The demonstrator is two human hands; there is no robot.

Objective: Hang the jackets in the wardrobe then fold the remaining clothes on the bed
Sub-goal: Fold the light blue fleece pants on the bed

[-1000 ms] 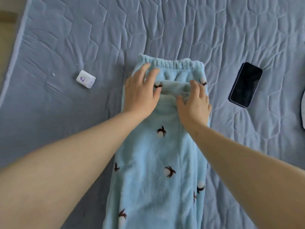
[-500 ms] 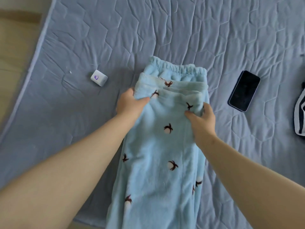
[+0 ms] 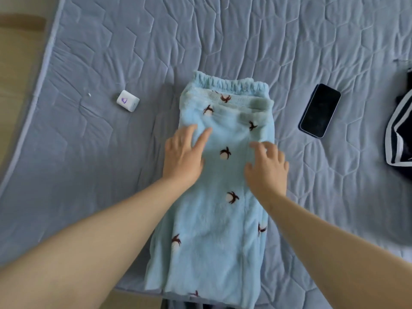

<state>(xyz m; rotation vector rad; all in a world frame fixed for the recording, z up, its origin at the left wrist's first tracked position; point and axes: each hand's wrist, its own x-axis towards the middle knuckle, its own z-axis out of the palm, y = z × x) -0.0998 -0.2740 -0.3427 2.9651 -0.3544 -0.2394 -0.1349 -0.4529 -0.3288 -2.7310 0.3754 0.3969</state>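
Light blue fleece trousers [image 3: 220,221] with small dark and white motifs lie lengthwise on the bed, waistband at the far end and folded leg ends stacked just below it. The near part hangs over the bed's front edge. My left hand [image 3: 184,156] rests flat on the left side of the fabric, fingers straight and spread. On the right side, my right hand [image 3: 267,167] lies over the cloth with fingers spread and slightly bent, holding nothing.
The grey-blue quilted bed cover [image 3: 245,36] fills the view. A small white case [image 3: 128,100] lies to the left of the trousers and a black phone [image 3: 320,110] to the right. A dark garment with white stripes [image 3: 399,134] shows at the right edge. Wooden floor [image 3: 15,70] lies at the left.
Both hands have let go of the folded leg ends near the waistband and drawn back toward me. They now lie open on the middle of the trousers.
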